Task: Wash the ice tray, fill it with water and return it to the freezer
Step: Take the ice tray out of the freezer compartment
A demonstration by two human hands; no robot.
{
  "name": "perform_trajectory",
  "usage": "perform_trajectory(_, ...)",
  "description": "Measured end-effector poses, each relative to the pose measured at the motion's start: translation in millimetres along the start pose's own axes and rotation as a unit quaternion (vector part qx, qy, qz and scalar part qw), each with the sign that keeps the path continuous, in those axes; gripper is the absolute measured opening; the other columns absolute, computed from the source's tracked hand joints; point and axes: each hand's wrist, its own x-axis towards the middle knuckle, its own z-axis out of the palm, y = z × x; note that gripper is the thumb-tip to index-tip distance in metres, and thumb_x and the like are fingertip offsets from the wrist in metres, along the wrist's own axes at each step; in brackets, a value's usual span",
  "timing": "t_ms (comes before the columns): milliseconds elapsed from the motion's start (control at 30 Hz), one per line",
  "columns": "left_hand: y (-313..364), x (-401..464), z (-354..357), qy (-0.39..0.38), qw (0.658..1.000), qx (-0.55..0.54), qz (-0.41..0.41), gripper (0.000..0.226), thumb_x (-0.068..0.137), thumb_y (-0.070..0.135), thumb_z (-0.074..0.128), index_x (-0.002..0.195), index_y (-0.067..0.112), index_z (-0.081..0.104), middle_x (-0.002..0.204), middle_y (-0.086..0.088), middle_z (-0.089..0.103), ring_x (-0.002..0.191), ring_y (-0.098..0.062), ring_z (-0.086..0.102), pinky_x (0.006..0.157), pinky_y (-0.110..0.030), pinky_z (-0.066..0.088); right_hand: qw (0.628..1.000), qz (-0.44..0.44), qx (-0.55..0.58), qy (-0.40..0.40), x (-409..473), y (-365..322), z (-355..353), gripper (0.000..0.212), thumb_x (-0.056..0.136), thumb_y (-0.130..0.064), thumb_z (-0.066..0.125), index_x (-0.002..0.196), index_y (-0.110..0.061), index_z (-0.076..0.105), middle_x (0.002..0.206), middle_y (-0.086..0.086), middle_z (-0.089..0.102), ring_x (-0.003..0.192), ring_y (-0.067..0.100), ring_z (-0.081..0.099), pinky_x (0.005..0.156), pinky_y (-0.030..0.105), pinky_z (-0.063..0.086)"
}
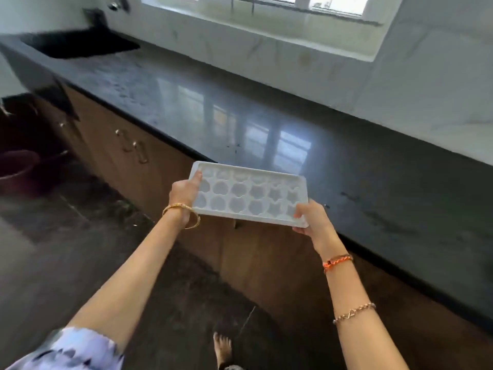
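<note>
A white plastic ice tray (248,193) with shaped cavities is held level in the air, just in front of the counter's edge. My left hand (184,194) grips its left short end, thumb on the rim. At the tray's near right corner, my right hand (310,218) holds it with the thumb on top. The cavities look empty. A dark sink (80,45) is set into the counter at the far left, with a tap (117,4) on the wall above it.
The long black polished counter (266,124) runs from far left to right, below a window (266,1). Brown cabinets with metal handles (138,152) sit under it. A reddish bucket (18,166) stands on the dark floor at left. My bare foot (222,349) shows below.
</note>
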Motion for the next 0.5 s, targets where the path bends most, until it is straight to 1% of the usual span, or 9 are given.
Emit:
perform_trajectory(100, 21, 49, -28, 0.035, 0.999, -0.029, -0.022, 0.027, 0.087, 0.036, 0.055, 0.073, 0.014, 0.059, 0.091, -0.008, 0.061, 0.077, -0.023, 0.058, 0.067, -0.032, 0.049, 0.998, -0.023, -0.036, -0.048, 46, -30, 50, 0.030, 0.079, 0.001, 0.045, 0.104, -0.014, 0.051, 0.089, -0.003, 0.057, 0.079, 0.012, 0.053, 0.063, 0.025, 0.047)
perform_trajectory(133, 27, 64, -37, 0.048, 0.998, -0.037, -0.029, 0.026, 0.087, 0.034, 0.055, 0.078, 0.010, 0.060, 0.094, -0.010, 0.062, 0.079, -0.025, 0.059, 0.070, -0.034, 0.050, 0.997, -0.030, -0.044, -0.061, 62, -38, 65, 0.030, 0.079, 0.001, 0.045, 0.104, -0.014, 0.051, 0.089, -0.003, 0.058, 0.078, 0.012, 0.053, 0.061, 0.024, 0.047)
perform_trajectory(200, 36, 92, -54, 0.078, 0.995, -0.051, -0.039, 0.028, 0.087, 0.033, 0.055, 0.090, 0.006, 0.061, 0.099, -0.012, 0.062, 0.086, -0.028, 0.060, 0.081, -0.040, 0.051, 0.994, -0.046, -0.056, -0.087, 89, -55, 96, 0.025, 0.079, 0.001, 0.046, 0.098, -0.014, 0.052, 0.088, -0.002, 0.058, 0.074, 0.011, 0.054, 0.057, 0.021, 0.046)
perform_trajectory(233, 41, 106, -64, 0.098, 0.993, -0.060, -0.040, 0.028, 0.087, 0.032, 0.055, 0.092, 0.005, 0.060, 0.099, -0.012, 0.062, 0.088, -0.029, 0.059, 0.082, -0.040, 0.051, 0.991, -0.056, -0.065, -0.103, 102, -65, 113, 0.022, 0.080, 0.001, 0.047, 0.094, -0.015, 0.051, 0.086, -0.003, 0.057, 0.072, 0.010, 0.053, 0.053, 0.019, 0.046)
perform_trajectory(300, 48, 129, -84, 0.141, 0.986, -0.078, -0.037, 0.028, 0.087, 0.032, 0.056, 0.095, 0.005, 0.060, 0.098, -0.011, 0.060, 0.088, -0.027, 0.058, 0.081, -0.038, 0.049, 0.985, -0.076, -0.086, -0.129, 124, -82, 146, 0.020, 0.080, 0.000, 0.050, 0.096, -0.013, 0.052, 0.084, -0.004, 0.058, 0.070, 0.008, 0.054, 0.049, 0.016, 0.046)
perform_trajectory(367, 51, 150, -103, 0.173, 0.980, -0.090, -0.040, 0.027, 0.087, 0.033, 0.056, 0.095, 0.007, 0.059, 0.096, -0.009, 0.060, 0.088, -0.026, 0.058, 0.079, -0.037, 0.049, 0.980, -0.088, -0.097, -0.152, 142, -97, 179, 0.022, 0.078, -0.001, 0.051, 0.098, -0.010, 0.054, 0.085, -0.004, 0.059, 0.071, 0.009, 0.055, 0.050, 0.018, 0.045)
perform_trajectory(433, 51, 175, -124, 0.196, 0.974, -0.110, -0.038, 0.025, 0.087, 0.033, 0.056, 0.092, 0.009, 0.057, 0.088, -0.005, 0.060, 0.082, -0.022, 0.058, 0.069, -0.031, 0.049, 0.975, -0.098, -0.099, -0.174, 163, -109, 215, 0.018, 0.078, -0.001, 0.052, 0.093, -0.011, 0.055, 0.084, -0.003, 0.059, 0.070, 0.010, 0.055, 0.048, 0.017, 0.046)
perform_trajectory(500, 51, 202, -146, 0.219, 0.967, -0.126, -0.035, 0.024, 0.088, 0.034, 0.056, 0.092, 0.010, 0.056, 0.079, 0.000, 0.057, 0.072, -0.016, 0.056, 0.058, -0.025, 0.044, 0.968, -0.108, -0.113, -0.196, 184, -119, 254, 0.015, 0.078, -0.002, 0.053, 0.086, -0.015, 0.053, 0.085, -0.002, 0.059, 0.072, 0.011, 0.056, 0.052, 0.020, 0.047)
